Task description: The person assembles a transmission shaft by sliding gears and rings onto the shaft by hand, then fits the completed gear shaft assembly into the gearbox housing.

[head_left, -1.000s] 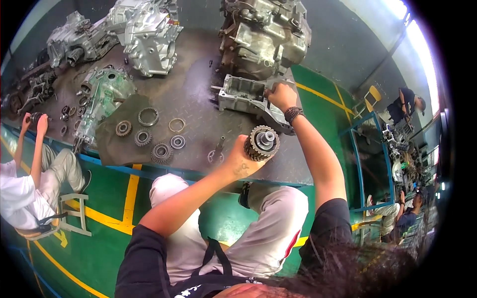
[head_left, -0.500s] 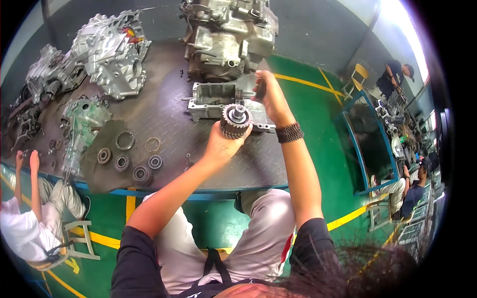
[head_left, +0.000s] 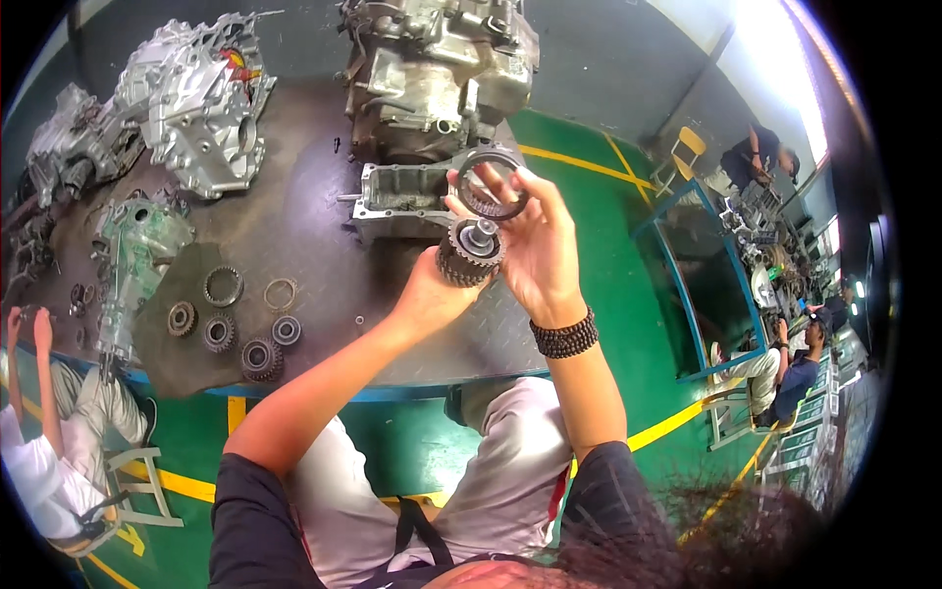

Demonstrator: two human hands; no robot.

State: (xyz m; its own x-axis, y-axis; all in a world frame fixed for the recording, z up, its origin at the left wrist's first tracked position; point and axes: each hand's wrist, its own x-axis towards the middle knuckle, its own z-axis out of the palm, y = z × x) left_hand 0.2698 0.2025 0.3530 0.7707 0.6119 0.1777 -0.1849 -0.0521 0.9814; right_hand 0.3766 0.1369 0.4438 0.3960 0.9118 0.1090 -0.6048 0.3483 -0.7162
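Observation:
My left hand is wrapped round a toothed gear assembly with a short shaft end pointing up. Just above it, my right hand grips a dark metal ring by its edge, tilted so its round opening faces me. The ring and the gear assembly overlap in view; whether they touch I cannot tell. Behind both hands lies an open metal housing, partly covered by the right hand and the ring.
On a dark cloth to the left lie several gears and a thin brass-coloured ring. Large transmission casings stand at the back left, and a tall gearbox rises behind the housing. A seated person works at far left.
My right hand has come down and toward the left hand, turning so the ring now shows face-on. The view has shifted slightly, and the left hand still holds the gear assembly.

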